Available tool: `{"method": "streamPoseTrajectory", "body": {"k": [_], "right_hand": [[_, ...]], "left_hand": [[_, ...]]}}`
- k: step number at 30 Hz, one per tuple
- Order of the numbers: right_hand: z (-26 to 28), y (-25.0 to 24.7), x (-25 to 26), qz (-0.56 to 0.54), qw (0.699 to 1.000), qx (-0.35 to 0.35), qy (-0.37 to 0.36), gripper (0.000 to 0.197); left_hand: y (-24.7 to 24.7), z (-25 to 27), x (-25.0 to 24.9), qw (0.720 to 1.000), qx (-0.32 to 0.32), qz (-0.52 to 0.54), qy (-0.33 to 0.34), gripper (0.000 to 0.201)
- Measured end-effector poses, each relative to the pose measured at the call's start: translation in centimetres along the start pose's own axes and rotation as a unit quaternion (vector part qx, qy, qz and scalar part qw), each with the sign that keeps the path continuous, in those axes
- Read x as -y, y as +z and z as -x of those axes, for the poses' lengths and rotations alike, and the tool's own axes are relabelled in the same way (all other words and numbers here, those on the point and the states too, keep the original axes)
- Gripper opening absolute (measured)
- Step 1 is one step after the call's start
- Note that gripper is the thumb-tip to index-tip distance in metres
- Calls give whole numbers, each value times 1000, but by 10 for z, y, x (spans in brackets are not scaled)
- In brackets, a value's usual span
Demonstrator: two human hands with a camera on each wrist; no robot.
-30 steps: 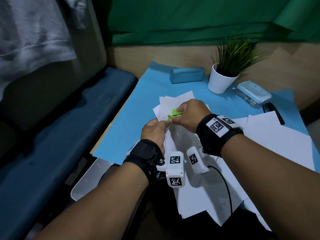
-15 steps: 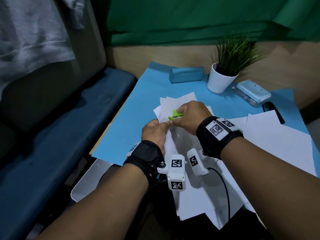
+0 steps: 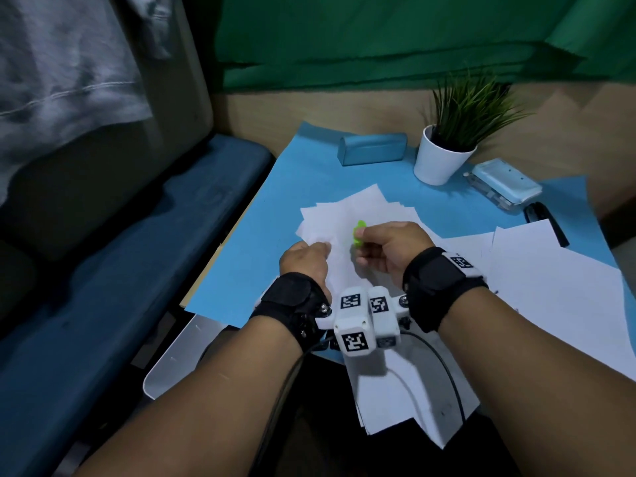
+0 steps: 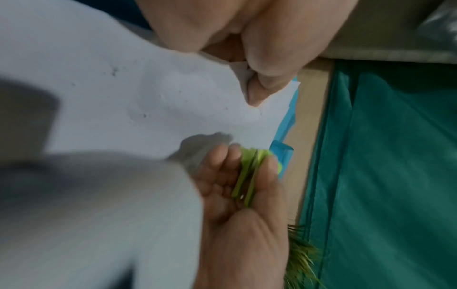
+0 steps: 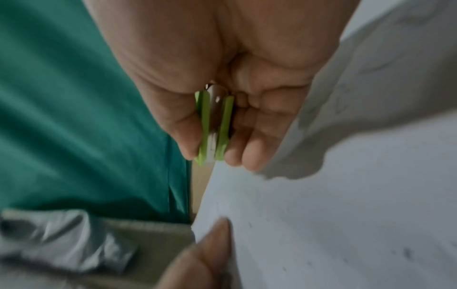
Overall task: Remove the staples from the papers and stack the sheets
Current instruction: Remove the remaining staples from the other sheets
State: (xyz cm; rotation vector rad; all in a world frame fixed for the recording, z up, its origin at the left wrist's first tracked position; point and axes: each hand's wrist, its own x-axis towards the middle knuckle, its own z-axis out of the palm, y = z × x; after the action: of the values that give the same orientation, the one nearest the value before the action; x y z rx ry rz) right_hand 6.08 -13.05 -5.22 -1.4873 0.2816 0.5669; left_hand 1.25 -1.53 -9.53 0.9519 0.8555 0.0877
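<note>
My right hand (image 3: pixel 389 249) grips a small green staple remover (image 3: pixel 358 233), squeezed between thumb and fingers (image 5: pixel 254 154); the remover (image 5: pixel 213 125) shows metal between its green sides. It is lifted off the white sheets (image 3: pixel 347 215) in the middle of the blue mat. My left hand (image 3: pixel 304 258) pinches the near corner of the top sheet (image 4: pixel 148 93) between thumb (image 4: pixel 262 91) and fingers. The remover (image 4: pixel 247 176) hangs just right of that corner, apart from the paper. No staple can be made out.
More white sheets (image 3: pixel 557 290) lie spread at the right and over the near table edge. At the back stand a blue case (image 3: pixel 371 148), a potted plant (image 3: pixel 444 149), a light blue stapler (image 3: pixel 502 184) and a black tool (image 3: pixel 547 218). A blue bench (image 3: pixel 120 235) runs along the left.
My right hand has pulled the green remover back from the sheet corner and turned it upright. The left hand keeps its pinch on the corner. The hands have moved slightly apart.
</note>
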Motion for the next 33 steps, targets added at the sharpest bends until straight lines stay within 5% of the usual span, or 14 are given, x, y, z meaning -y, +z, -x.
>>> {"method": "streamPoseTrajectory", "body": {"k": [3,9,12,16,24,33], "right_hand": [[-1,-11,-1,-56,998,1,40,14],[-4,-41,4,35,997,10,63,16],[-3,-50,2,49,996,15,68,14],[-1,-51,-1,54,996,8,76,12],[6,-73,13,94,994,-42,26,13],[10,-72,5,212,975,-31,-56,36]], "left_hand": [[-3,-6,-3,1000,-1,1,-11,29],[-5,13,-16,997,58,-45,-13,11],[-9,21,-16,988,108,-105,-26,20],[-10,23,-1,963,121,-236,37,22],[-11,27,-15,967,102,-228,57,36],[-4,35,-51,933,103,-308,153,41]]}}
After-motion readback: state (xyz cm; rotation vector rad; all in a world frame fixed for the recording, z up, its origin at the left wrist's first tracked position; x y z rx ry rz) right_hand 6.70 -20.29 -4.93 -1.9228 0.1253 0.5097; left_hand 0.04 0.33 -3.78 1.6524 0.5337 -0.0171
